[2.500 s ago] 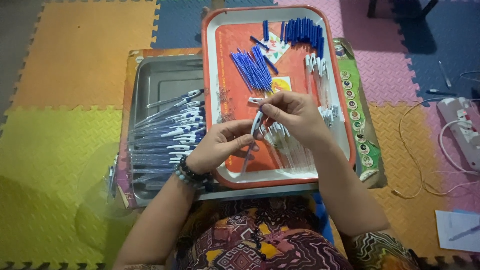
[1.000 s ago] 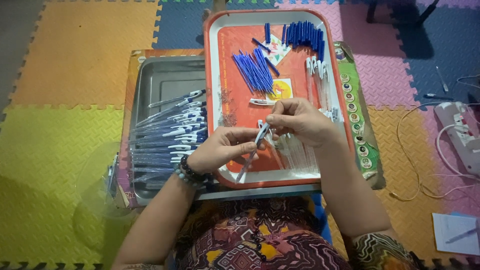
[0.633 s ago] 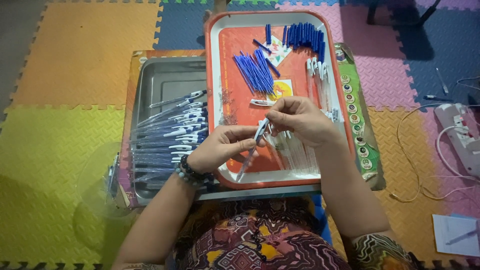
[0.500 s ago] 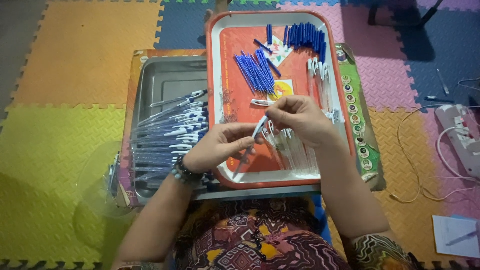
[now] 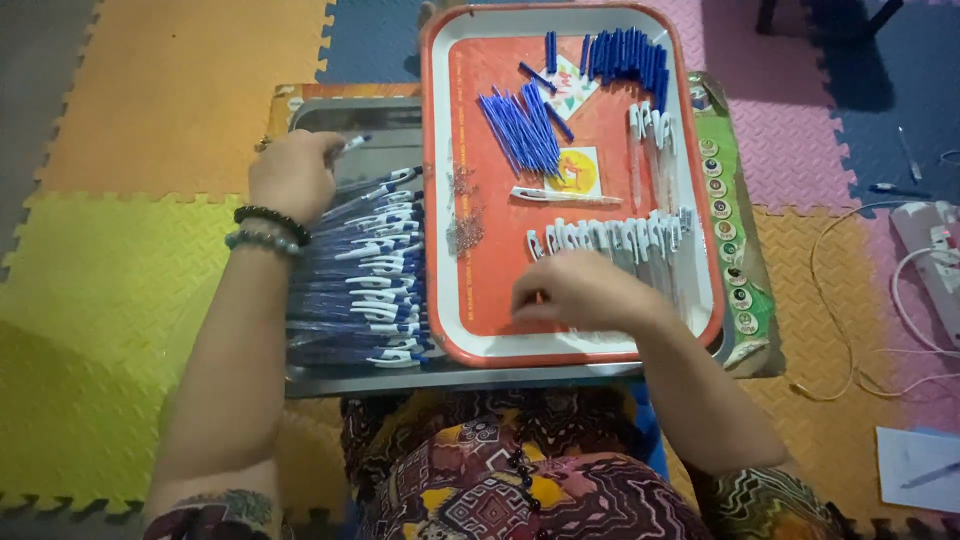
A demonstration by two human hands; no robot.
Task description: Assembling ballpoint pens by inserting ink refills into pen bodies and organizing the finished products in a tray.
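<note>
My left hand (image 5: 292,172) is over the far end of the steel tray (image 5: 330,112), closed on an assembled blue and clear pen (image 5: 350,144) whose tip sticks out to the right. Below it lies a stack of finished pens (image 5: 365,280). My right hand (image 5: 580,292) rests palm down on the near part of the orange tray (image 5: 480,230), fingers curled at a row of clear pen barrels (image 5: 610,238). What the fingers hold, if anything, is hidden. Blue refills (image 5: 520,130) and blue caps (image 5: 620,52) lie farther up the orange tray.
Small metal springs (image 5: 462,210) lie on the orange tray's left side. Both trays sit on a low board over coloured foam floor mats (image 5: 120,250). A white power strip with cables (image 5: 925,235) and a paper sheet (image 5: 915,465) are at the right.
My hands were together over the orange tray working on one pen. Now my left hand has carried the pen left to the steel tray, and my right hand has dropped to the clear barrels.
</note>
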